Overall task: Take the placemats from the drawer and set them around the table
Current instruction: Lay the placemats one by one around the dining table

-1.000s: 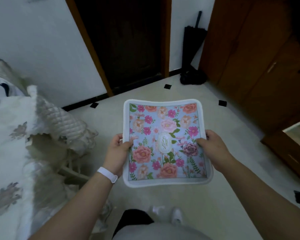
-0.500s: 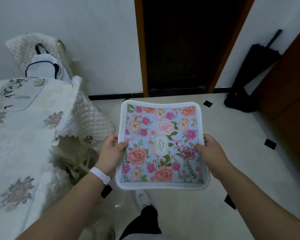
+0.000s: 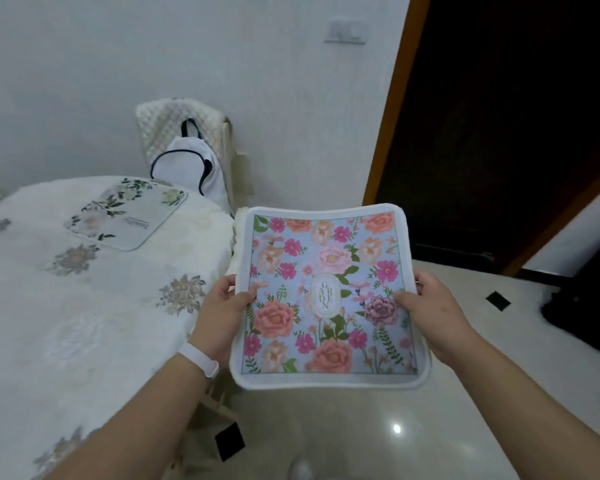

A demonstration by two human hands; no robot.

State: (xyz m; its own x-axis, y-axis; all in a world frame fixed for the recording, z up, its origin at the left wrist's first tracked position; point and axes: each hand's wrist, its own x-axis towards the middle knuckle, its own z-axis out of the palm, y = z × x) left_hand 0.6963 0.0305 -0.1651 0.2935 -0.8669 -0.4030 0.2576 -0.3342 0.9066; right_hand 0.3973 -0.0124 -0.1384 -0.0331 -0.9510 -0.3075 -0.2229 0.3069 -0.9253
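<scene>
I hold a square placemat point(image 3: 329, 289) flat in front of me, pale blue with pink and orange flowers and a white border. My left hand point(image 3: 222, 313) grips its left edge, thumb on top. My right hand point(image 3: 433, 313) grips its right edge the same way. The mat hovers just beyond the right edge of the table point(image 3: 49, 323), which wears a white cloth with grey flower motifs. A second placemat point(image 3: 127, 213), white with green leaves, lies flat on the far part of the table.
A chair point(image 3: 187, 133) with a quilted cover and a white bag point(image 3: 191, 168) on it stands against the wall behind the table. A dark doorway point(image 3: 499, 133) with a wooden frame is at the right. A black object point(image 3: 582, 317) lies on the shiny floor at far right.
My view has swung left and up, bringing the table, its white placemat and the chair into sight. The flowered placemat stays held in both hands, now closer to the table's edge.
</scene>
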